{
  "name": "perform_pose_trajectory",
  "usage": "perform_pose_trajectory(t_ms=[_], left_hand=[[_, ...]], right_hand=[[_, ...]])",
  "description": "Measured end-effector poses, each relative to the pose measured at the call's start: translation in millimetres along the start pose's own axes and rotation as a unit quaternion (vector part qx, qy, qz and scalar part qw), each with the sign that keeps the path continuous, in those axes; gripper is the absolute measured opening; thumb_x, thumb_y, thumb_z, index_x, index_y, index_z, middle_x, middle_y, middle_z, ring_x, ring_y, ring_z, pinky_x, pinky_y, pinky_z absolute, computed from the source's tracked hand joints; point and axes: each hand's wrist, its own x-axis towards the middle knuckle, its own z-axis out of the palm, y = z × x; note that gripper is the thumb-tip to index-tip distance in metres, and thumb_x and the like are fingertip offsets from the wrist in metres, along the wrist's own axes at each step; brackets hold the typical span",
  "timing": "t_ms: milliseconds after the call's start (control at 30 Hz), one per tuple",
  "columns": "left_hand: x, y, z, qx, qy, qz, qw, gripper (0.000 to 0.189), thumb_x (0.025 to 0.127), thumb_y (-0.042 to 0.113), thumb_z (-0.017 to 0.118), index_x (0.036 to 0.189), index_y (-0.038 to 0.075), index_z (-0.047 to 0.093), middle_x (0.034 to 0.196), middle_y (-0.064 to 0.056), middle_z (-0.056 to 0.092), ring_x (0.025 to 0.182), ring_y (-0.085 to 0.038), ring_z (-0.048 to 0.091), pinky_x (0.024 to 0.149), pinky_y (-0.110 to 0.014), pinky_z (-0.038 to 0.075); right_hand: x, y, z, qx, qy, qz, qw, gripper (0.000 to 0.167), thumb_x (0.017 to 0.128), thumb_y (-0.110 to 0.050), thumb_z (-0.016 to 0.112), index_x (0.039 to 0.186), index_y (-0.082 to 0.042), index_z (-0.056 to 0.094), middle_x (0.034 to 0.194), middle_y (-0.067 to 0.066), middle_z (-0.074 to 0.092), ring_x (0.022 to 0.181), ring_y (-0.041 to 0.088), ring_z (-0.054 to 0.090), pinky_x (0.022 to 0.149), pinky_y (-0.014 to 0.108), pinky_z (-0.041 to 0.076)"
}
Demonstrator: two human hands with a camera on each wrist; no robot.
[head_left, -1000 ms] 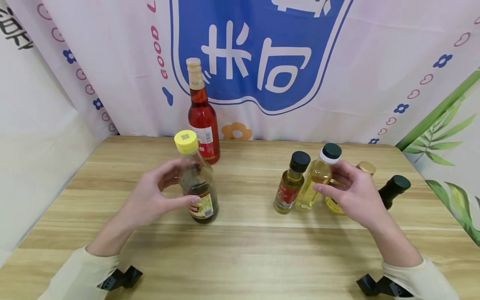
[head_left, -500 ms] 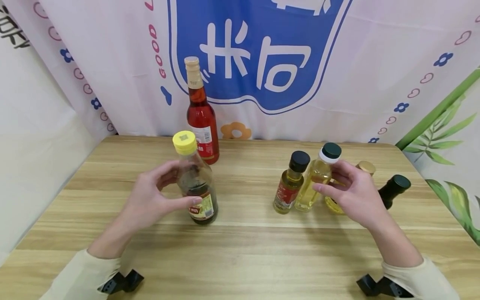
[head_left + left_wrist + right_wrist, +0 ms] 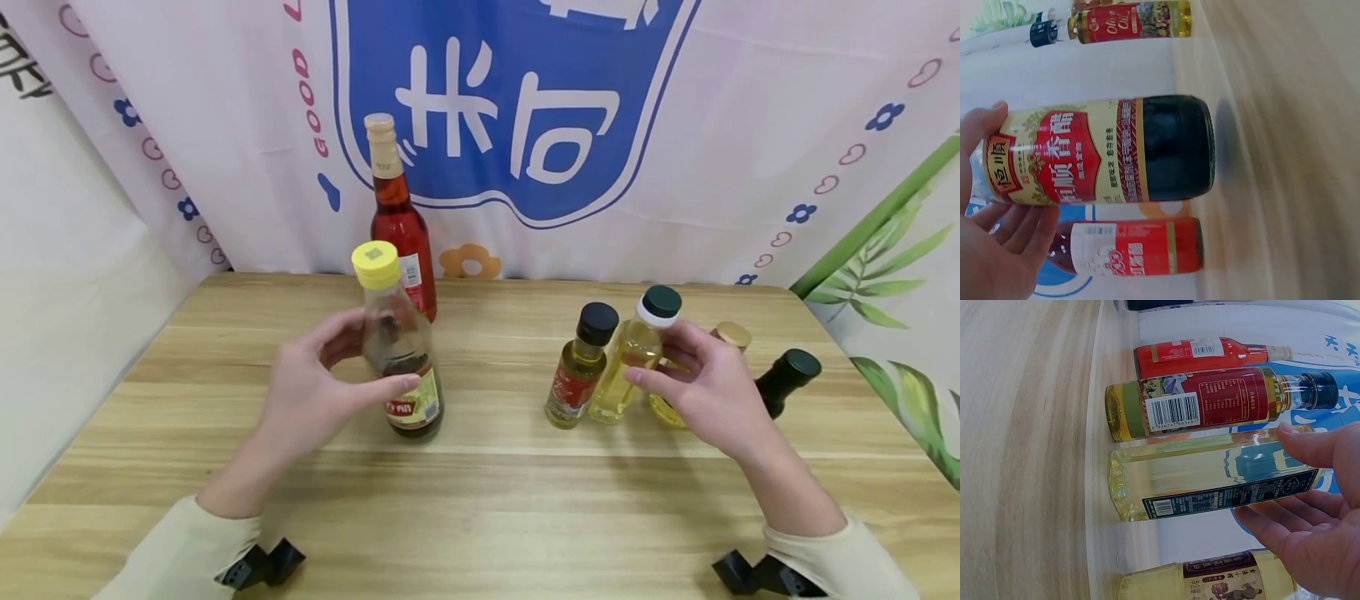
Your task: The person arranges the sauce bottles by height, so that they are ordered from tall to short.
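- Yellow-capped clear glass bottle (image 3: 412, 365) is occupying the person's eleven o'clock, dark vinegar (image 3: 1175, 150) filling its lower part.
- Left hand (image 3: 309, 385) is gripping its side, likely to stop it tipping.
- Right hand (image 3: 701, 383) is pinching a green-capped, faceted clear bottle (image 3: 618, 377) of yellow oil (image 3: 1172, 470) at one o'clock, probably steadying it.

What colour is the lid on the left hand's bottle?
Yellow; the lid shows best in the head view.

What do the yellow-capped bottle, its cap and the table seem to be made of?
Yellow-capped bottle: probably glass, smooth and see-through in its upper part, though clear plastic is possible. Cap: likely plastic, opaque, bright yellow. Table: wood or printed laminate, low sheen; the pale streaky grain fits both.
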Motion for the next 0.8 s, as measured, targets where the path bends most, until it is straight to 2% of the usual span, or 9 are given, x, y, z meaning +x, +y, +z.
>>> perform_pose_trajectory(t_ms=[200,400,600,800], left_hand=[[15.2,10.5,12.4,0.018,0.044,-0.013,0.9988,0.071,0.074,0.027,0.1,0.135,0.009,0.068,0.118,-0.007,0.077,0.1,-0.016,0.072,0.086,-0.007,0.055],[32.8,17.2,26.0,0.003,0.079,-0.04,0.9961,0.073,0.075,0.03,0.099,0.137,0.009,0.068,0.122,-0.01,0.075,0.106,-0.024,0.072,0.086,-0.009,0.054],[49.7,16.1,42.7,-0.005,0.1,-0.047,0.9939,0.071,0.076,0.029,0.098,0.136,0.007,0.067,0.124,-0.01,0.073,0.106,-0.023,0.069,0.088,-0.02,0.056],[63.5,15.9,58.9,0.0,0.112,-0.059,0.9919,0.072,0.078,0.031,0.097,0.14,0.008,0.065,0.126,-0.011,0.074,0.109,-0.026,0.066,0.09,-0.035,0.056]], right_hand=[[0.1,0,-1,0.001,0.001,-0.001,1.0,0.064,0.096,-0.022,0.081,0.151,-0.006,0.053,0.146,0.024,0.062,0.136,0.041,0.062,0.105,0.026,0.055],[0.2,0,0,0.007,0.001,-0.005,1.0,0.064,0.095,-0.021,0.082,0.151,-0.006,0.054,0.147,0.023,0.062,0.137,0.04,0.062,0.105,0.024,0.055],[0.2,0,1,0.006,0.003,-0.007,1.0,0.063,0.096,-0.022,0.082,0.15,-0.006,0.055,0.145,0.022,0.063,0.136,0.039,0.063,0.105,0.022,0.055],[0.0,0,0,0.0,0.006,-0.008,1.0,0.062,0.095,-0.022,0.082,0.15,-0.007,0.055,0.145,0.022,0.063,0.136,0.039,0.063,0.107,0.031,0.055]])
